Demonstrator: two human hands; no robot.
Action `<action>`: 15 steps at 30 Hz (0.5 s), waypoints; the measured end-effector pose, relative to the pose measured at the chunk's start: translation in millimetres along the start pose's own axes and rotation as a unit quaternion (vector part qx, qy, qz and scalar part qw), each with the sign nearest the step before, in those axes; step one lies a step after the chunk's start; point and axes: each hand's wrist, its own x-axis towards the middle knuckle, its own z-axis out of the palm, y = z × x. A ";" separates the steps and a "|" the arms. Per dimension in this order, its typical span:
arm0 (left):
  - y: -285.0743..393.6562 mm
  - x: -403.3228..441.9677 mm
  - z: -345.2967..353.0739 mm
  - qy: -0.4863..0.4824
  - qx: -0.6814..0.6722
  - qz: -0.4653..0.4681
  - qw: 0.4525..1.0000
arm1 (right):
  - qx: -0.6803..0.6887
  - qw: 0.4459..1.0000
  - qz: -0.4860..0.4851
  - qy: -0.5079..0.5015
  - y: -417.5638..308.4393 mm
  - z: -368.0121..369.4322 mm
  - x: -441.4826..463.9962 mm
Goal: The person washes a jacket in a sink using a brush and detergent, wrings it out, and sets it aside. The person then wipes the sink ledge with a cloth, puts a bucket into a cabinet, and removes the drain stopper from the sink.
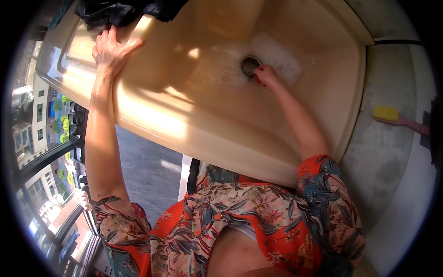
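A deep beige sink [221, 117] fills the upper middle of the head view, with white suds [284, 62] on its floor. My right hand [266, 75] reaches down to the round drain [250, 65], its fingers closed at the drain's rim; what they pinch is too small to make out. Wet and spread, my left hand [113, 51] rests on the ribbed ledge at the sink's left end, just below a dark, wet cloth [108, 11]. It holds nothing.
A brush with yellow bristles [386, 114] and a pinkish handle lies on the grey surface right of the sink. Windows [41, 175] line the left side, with dark objects [77, 122] near them. Grey floor [150, 161] shows below the sink.
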 end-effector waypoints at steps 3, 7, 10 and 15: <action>5.3 0.2 -5.8 -0.010 -0.017 -0.022 1.000 | 0.026 1.000 -0.002 -0.013 -4.1 -1.0 -7.5; 4.6 -1.2 -4.1 -0.006 -0.021 -0.032 0.999 | -0.152 0.952 -0.186 0.191 0.7 -1.5 -26.6; 12.3 -2.7 -12.0 -0.028 -0.026 -0.047 0.998 | -0.274 0.911 -0.271 0.148 10.4 8.5 -30.0; 10.1 -1.0 -14.9 -0.034 -0.036 -0.061 0.997 | -0.378 0.902 -0.209 0.012 3.7 16.0 -8.2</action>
